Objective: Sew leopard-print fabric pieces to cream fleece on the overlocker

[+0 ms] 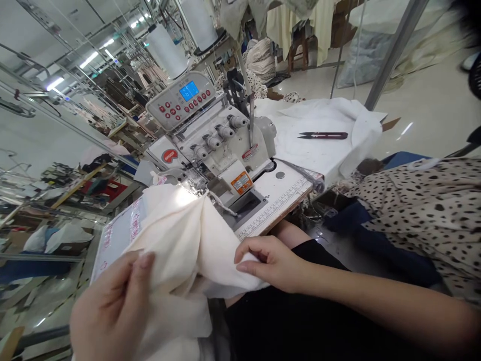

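— What is gripped, and where?

— Cream fabric (176, 240) is pinched in folds between the fingers and thumb of the left hand (110, 306) and the right hand (268, 263), and is spread across the plate in front of the presser foot of a white overlock sewing machine (214, 145).

— Is any writing legible?

— A round red badge (170, 156), an orange warning label (241, 183) and a blue display (189, 91) are seen, but their wording cannot be read. A ruler scale (274, 208) is printed along the machine table. Dark thread snips (322, 135) are laid on white cloth (311, 145) behind the machine.

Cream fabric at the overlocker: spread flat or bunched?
Bunched: the cream fabric rises in a ridge of folds, gathered between the left hand and the right hand, in front of the overlock machine.
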`<state>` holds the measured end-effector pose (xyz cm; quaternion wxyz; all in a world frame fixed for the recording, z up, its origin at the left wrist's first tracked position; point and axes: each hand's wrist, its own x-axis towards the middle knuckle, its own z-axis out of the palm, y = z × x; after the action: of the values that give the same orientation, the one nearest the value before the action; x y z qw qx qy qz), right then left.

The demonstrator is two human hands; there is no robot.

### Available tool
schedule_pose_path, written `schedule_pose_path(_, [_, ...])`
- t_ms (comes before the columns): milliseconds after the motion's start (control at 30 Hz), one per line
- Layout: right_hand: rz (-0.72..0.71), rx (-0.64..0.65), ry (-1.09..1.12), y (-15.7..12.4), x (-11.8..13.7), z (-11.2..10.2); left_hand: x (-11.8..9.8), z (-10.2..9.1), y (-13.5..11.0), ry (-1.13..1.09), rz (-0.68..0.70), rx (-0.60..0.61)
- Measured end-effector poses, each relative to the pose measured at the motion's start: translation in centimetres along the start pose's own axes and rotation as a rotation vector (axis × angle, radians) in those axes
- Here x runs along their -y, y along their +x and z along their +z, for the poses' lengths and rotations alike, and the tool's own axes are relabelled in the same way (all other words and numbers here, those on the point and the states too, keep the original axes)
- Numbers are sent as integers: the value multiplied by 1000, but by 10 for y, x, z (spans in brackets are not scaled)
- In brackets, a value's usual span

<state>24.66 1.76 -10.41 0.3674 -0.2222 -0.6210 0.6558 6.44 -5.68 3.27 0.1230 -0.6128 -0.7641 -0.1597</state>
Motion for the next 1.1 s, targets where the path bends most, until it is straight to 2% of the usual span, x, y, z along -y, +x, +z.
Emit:
schedule_pose_path(100, [48, -6, -17, -3, 0, -2, -13, 17, -17, 181, 433, 199])
schedule_pose_path(167, [90, 11, -2, -1, -3, -5, -21, 35, -28, 216, 644, 248])
schedule_pose_path(300, [98, 68, 42, 8, -2, -6, -32, 66, -43, 265, 754, 153])
schedule_pose_path(400, [88, 80, -75, 14, -2, -2, -35, 76, -50, 213, 736, 160])
schedule_pose_path(533, [54, 41, -243, 15, -5, 0, -36, 70, -39, -75, 680, 416])
schedule_pose_path(567, [47, 52, -236, 15, -4, -1, -34, 67, -30, -141, 643, 422])
schedule_pose_path(600, [48, 73, -210, 14, -2, -2, -31, 64, -19, -175, 589, 364])
schedule_pose_path(700, [102, 156, -16, 10, 7, -8, -16, 64, 19, -111, 387, 37])
schedule_pose_path(733, [140, 182, 75, 10, 9, -10, -10, 67, 29, -89, 342, -3])
schedule_pose_path(867, [283, 223, 306, 8, 5, -13, 5, 81, 48, -69, 339, -5])
schedule_pose_path(1000, [254, 185, 246, 15, -3, -14, 10, 84, 52, -46, 354, 37])
schedule_pose_path(1100, [208, 165, 149, 25, 0, -16, 14, 83, 63, -32, 344, 95])
